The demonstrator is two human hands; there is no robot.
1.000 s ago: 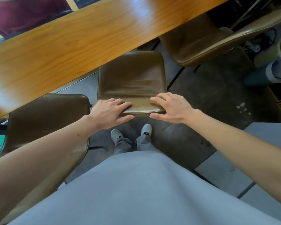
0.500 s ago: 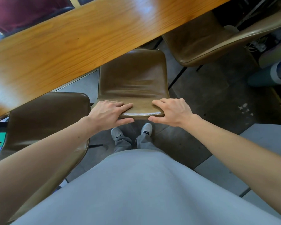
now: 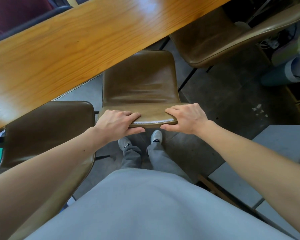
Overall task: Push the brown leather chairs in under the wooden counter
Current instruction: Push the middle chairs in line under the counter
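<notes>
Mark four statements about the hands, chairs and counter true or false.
1. The left hand and right hand both grip the middle chair at its near edge. True.
2. The middle chair sits fully under the wooden counter. False: most of it shows outside the counter's edge.
3. Three brown chairs are in view. True: a left chair and a right chair flank it.
4. The person is barefoot. False: grey shoes show.
</notes>
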